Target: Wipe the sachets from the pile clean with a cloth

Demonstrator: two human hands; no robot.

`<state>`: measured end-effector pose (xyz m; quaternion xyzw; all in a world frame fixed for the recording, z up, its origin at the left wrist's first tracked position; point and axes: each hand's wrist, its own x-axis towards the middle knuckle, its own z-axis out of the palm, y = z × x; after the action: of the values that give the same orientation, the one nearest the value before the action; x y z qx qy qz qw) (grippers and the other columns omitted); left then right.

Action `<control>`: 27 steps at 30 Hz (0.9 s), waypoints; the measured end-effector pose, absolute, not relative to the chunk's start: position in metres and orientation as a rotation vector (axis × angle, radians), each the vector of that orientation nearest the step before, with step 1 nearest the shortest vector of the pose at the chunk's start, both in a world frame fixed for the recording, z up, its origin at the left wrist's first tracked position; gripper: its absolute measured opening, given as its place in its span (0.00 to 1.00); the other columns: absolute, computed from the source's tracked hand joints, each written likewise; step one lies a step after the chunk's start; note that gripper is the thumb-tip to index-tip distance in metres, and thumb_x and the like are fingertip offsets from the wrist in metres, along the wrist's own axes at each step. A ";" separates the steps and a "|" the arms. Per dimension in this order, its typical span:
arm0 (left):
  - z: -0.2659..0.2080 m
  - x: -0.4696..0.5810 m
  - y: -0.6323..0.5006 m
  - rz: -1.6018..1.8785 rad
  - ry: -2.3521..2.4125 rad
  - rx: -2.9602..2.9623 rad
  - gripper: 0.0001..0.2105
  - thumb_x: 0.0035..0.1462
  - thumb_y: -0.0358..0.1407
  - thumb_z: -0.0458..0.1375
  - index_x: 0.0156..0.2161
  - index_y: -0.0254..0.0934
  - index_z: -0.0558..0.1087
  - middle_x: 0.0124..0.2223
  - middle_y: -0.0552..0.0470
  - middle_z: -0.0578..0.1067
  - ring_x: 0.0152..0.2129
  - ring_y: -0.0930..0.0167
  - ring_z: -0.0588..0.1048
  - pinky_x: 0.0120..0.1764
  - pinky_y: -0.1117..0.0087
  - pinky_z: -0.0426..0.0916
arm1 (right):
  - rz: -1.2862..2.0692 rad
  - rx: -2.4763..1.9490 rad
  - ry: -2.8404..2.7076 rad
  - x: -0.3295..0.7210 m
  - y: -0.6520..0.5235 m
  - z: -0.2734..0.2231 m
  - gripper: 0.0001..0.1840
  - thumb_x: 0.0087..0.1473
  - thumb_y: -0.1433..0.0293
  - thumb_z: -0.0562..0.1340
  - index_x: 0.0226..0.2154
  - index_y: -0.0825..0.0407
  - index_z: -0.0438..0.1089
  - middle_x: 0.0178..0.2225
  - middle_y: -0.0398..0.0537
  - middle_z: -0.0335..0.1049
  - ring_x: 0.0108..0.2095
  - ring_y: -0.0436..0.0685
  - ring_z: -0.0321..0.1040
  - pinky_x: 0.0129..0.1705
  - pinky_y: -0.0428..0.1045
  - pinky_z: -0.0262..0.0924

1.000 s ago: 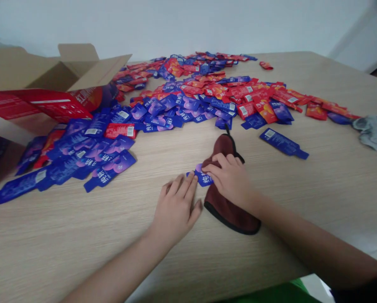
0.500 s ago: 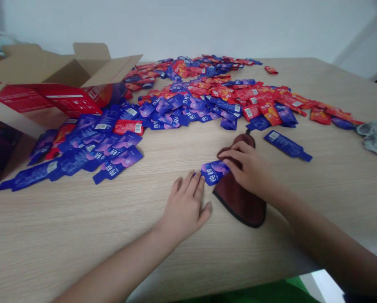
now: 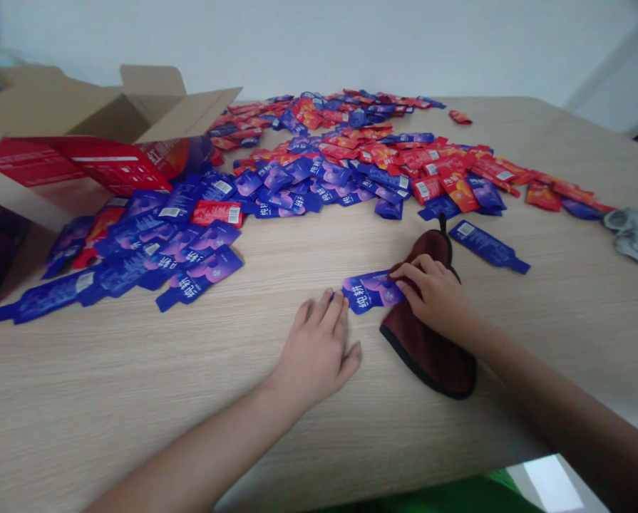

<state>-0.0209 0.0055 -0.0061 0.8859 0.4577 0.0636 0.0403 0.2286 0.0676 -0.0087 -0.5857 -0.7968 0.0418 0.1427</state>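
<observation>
A blue and purple sachet (image 3: pixel 371 292) with white lettering lies flat in front of me. My left hand (image 3: pixel 319 342) rests on the table with its fingers stretched out, the fingertips pressing on the sachet's narrow left end. My right hand (image 3: pixel 437 296) is closed on a dark brown eye mask (image 3: pixel 430 356) with black edging, its fingertips at the sachet's right end. The mask covers the table beneath that hand, and a short black strap shows at its top. Where the right fingers meet mask and sachet, the exact grip is partly hidden.
Several blue sachets (image 3: pixel 198 278) overlap at the left, beside an open cardboard box (image 3: pixel 105 153). A long heap of red and blue sachets (image 3: pixel 319 178) runs across the back. One blue sachet (image 3: pixel 490 247) lies right of the mask. Grey cloth (image 3: pixel 636 235) sits at the right edge.
My right hand has slid right with the eye mask, uncovering more of the sachet. My left hand has stayed almost in place on the sachet's end.
</observation>
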 end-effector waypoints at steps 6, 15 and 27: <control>-0.005 -0.020 0.006 0.157 1.374 2.709 0.30 0.62 0.44 0.48 0.62 0.22 0.59 0.67 0.36 0.56 0.64 0.54 0.54 0.59 0.48 0.55 | 0.149 -1.426 -2.282 0.183 0.066 0.015 0.12 0.62 0.68 0.52 0.42 0.50 0.69 0.41 0.52 0.64 0.41 0.59 0.62 0.44 0.55 0.56; -0.005 -0.021 0.006 0.176 1.406 2.671 0.29 0.62 0.43 0.48 0.63 0.26 0.59 0.67 0.39 0.57 0.64 0.58 0.56 0.59 0.51 0.56 | 0.006 -1.518 -2.416 0.181 0.054 -0.005 0.12 0.63 0.65 0.52 0.38 0.48 0.71 0.41 0.52 0.65 0.38 0.60 0.59 0.41 0.55 0.54; -0.005 -0.020 0.008 0.214 1.428 2.644 0.27 0.64 0.44 0.48 0.63 0.29 0.61 0.66 0.41 0.60 0.63 0.58 0.58 0.59 0.50 0.58 | 0.296 -1.420 -2.344 0.211 0.072 0.015 0.09 0.60 0.70 0.55 0.36 0.49 0.71 0.38 0.49 0.68 0.39 0.57 0.66 0.43 0.54 0.59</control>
<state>-0.0203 0.0079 -0.0052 0.8758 0.4731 0.0708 0.0646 0.2109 0.0723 0.0147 -0.5057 -0.8346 0.1055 0.1914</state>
